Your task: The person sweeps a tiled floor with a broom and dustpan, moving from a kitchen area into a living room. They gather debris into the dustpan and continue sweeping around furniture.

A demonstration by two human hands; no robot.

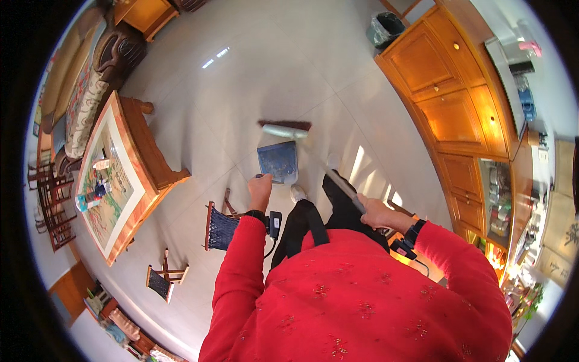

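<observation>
A broom's long handle [340,183] slants down from my right hand [374,211], which is closed around its grey grip. The broom head [285,130], pale on top with dark red bristles, is on the tiled floor just beyond a blue dustpan [277,161]; a narrow gap shows between them. My left hand [260,184] is closed on the end of a dark handle, most of it hidden by the fist; it appears to be the dustpan's. Small bits of debris seem to lie in the pan. My shoes are close to the pan's near right side.
Left of me stand a wooden coffee table [147,154] and two folding stools [221,228] [162,283]. A sofa [86,108] is beyond the table. Wooden cabinets [452,122] line the right side, with a lined trash bin [385,28] at their far end.
</observation>
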